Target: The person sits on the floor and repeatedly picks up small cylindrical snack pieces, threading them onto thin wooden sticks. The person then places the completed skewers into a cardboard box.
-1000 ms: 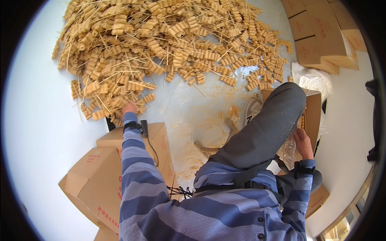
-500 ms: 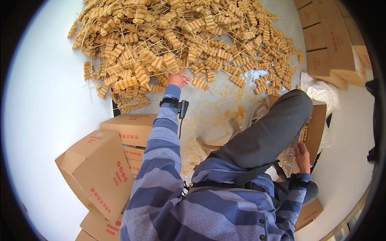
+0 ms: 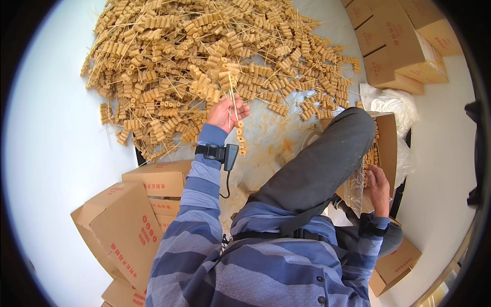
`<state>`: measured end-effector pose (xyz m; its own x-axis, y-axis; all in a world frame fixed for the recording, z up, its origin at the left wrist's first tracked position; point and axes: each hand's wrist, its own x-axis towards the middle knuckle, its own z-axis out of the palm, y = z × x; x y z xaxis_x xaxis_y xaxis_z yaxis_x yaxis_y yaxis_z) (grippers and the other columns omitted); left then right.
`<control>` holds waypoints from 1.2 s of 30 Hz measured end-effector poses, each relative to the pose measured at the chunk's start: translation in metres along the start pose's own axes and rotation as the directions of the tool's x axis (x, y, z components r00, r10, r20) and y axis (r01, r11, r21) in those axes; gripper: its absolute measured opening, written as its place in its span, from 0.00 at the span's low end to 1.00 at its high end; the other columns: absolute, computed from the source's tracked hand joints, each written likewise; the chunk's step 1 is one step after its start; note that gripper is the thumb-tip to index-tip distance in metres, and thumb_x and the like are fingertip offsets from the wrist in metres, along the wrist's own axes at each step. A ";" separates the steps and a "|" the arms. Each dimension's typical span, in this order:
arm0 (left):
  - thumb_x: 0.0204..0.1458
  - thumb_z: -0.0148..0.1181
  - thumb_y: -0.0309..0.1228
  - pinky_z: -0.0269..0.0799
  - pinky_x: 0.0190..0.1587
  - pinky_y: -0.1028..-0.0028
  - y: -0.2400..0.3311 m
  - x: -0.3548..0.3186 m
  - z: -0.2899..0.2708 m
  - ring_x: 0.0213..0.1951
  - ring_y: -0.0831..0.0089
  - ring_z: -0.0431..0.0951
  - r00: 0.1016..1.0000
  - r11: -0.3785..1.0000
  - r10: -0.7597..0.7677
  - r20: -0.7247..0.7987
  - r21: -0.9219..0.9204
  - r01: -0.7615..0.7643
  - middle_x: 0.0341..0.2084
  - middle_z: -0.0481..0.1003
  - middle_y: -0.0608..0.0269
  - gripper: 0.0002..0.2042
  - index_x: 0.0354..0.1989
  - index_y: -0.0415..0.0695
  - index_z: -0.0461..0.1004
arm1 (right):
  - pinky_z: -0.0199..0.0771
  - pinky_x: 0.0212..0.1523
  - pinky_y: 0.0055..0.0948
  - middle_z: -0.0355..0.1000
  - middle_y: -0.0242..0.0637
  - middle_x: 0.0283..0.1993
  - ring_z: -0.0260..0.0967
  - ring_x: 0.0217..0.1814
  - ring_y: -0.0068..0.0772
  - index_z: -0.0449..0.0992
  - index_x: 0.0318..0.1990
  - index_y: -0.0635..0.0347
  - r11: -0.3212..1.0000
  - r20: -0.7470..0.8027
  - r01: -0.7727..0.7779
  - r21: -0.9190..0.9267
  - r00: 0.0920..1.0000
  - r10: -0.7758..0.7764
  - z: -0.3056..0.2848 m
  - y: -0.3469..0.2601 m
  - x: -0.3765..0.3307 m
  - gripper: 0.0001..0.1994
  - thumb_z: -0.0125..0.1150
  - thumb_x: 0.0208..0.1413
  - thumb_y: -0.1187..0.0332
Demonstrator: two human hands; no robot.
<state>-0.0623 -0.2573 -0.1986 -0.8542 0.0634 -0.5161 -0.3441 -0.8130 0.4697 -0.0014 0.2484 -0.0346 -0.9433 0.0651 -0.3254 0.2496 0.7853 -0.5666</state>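
Note:
My left hand (image 3: 225, 113) is closed on a few thin wooden skewers at the near edge of a large pile of skewered brown spiral rolls (image 3: 169, 56). The rolls on the held skewers (image 3: 240, 137) hang toward me, while others stick out beyond my fingers. Beside my bent knee, an open cardboard carton (image 3: 387, 148) with a clear plastic liner (image 3: 354, 192) has rows of the same rolls inside. At its near end is my right hand (image 3: 378, 189), fingers curled in at the liner and rolls; what they grip is hidden.
Closed cartons (image 3: 123, 225) are stacked at the left, and more cartons (image 3: 394, 46) stand at the far right. White plastic bags (image 3: 394, 107) lie behind the open carton. Orange-brown crumbs mark the pale surface (image 3: 276, 138) in front of the pile.
My left hand has drawn back slightly from the pile, lifting skewers that now stand out in its grip. My right hand has shifted up along the carton. The whole view has turned a little.

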 end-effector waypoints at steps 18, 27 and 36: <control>0.63 0.56 0.34 0.78 0.28 0.70 -0.051 -0.128 0.192 0.28 0.62 0.81 0.730 0.860 -0.440 0.523 0.478 0.177 0.34 0.77 0.49 0.15 0.53 0.40 0.66 | 0.76 0.30 0.24 0.75 0.37 0.28 0.78 0.27 0.27 0.64 0.65 0.63 0.594 0.557 -0.247 0.765 0.717 -0.419 0.059 -0.173 -0.008 0.24 0.50 0.71 0.55; 0.66 0.52 0.36 0.81 0.30 0.67 -0.077 -0.146 0.232 0.38 0.55 0.83 0.718 0.796 -0.491 0.494 0.590 0.138 0.51 0.72 0.47 0.25 0.68 0.44 0.53 | 0.75 0.32 0.24 0.78 0.38 0.35 0.76 0.29 0.27 0.64 0.65 0.66 0.442 0.392 -0.200 0.875 0.829 -0.400 0.023 -0.145 -0.029 0.21 0.46 0.72 0.61; 0.70 0.36 0.51 0.72 0.31 0.78 -0.057 -0.168 0.299 0.30 0.74 0.78 0.898 0.406 -0.301 0.320 0.895 -0.183 0.56 0.72 0.55 0.27 0.66 0.43 0.64 | 0.72 0.61 0.34 0.74 0.45 0.57 0.71 0.61 0.36 0.68 0.62 0.67 0.405 -0.133 0.246 0.881 0.949 -0.285 -0.024 -0.101 -0.039 0.19 0.44 0.73 0.63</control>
<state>-0.0157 -0.0481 0.0755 -0.7883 0.4873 -0.3757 -0.3327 0.1761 0.9264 0.0054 0.1811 0.0536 -0.9957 -0.0799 -0.0463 0.0621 -0.2082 -0.9761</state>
